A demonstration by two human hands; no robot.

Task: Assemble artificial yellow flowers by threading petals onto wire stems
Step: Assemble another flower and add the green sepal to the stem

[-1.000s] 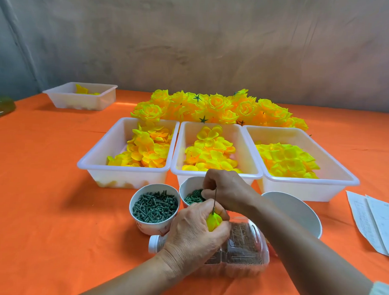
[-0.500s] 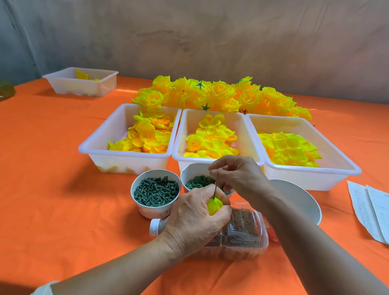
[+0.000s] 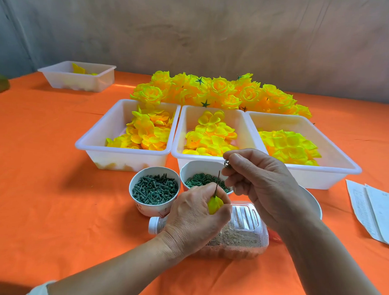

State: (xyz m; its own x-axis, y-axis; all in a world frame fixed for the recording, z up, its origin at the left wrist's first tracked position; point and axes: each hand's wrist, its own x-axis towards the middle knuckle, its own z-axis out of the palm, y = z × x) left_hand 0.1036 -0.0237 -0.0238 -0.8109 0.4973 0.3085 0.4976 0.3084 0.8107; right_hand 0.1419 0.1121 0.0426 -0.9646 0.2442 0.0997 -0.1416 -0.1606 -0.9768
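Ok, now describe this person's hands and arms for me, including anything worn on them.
Both are bare: no gloves, rings or watch show on the left hand or the right hand. A pale, whitish sleeve edge shows at the left arm's lower end, by the frame's corner; the right forearm shows no sleeve in view.

**Both grips closed, close together**

The left grip (image 3: pixel 195 215) curls round a yellow bud (image 3: pixel 214 205), its forearm entering from the lower left. The right grip (image 3: pixel 260 185) sits higher, thumb and forefinger pinching a small ring (image 3: pixel 227 164).
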